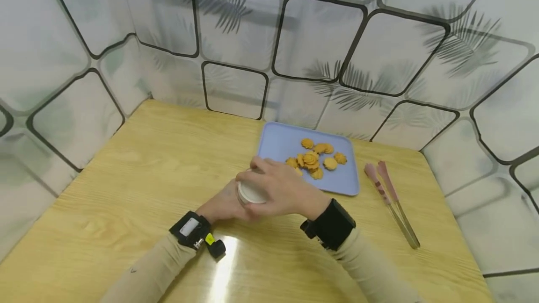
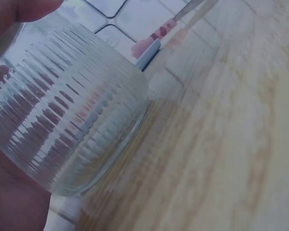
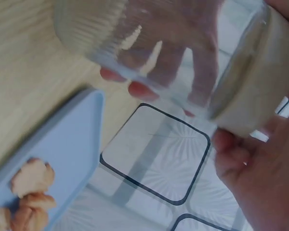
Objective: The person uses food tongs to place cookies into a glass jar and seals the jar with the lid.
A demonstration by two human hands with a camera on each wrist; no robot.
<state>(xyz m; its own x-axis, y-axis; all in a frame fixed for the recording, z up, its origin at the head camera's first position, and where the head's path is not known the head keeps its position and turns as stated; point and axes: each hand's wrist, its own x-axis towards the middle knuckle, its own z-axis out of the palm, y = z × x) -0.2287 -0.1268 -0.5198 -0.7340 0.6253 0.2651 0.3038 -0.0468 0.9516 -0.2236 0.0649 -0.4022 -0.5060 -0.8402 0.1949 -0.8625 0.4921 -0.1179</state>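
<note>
A clear glass jar [image 2: 77,110] with ribbed sides stands at or just above the table, its body plain in both wrist views. My left hand [image 1: 223,204] grips the jar from its far side, and its fingers show through the glass in the right wrist view. Over the top, my right hand [image 1: 284,190] holds the pale lid [image 3: 267,72] by its rim with thumb and fingers curled. That lid sits on the jar's mouth; whether it is tight or loose I cannot tell. No cookies are visible inside the glass.
Right behind the hands lies a blue tray [image 1: 275,139] bearing several golden cookies [image 1: 310,159]. Metal tongs [image 1: 397,212] with pink ends rest on the wooden table [image 1: 126,191] to the right. A patterned curtain [image 1: 236,88] closes off the table's back and sides.
</note>
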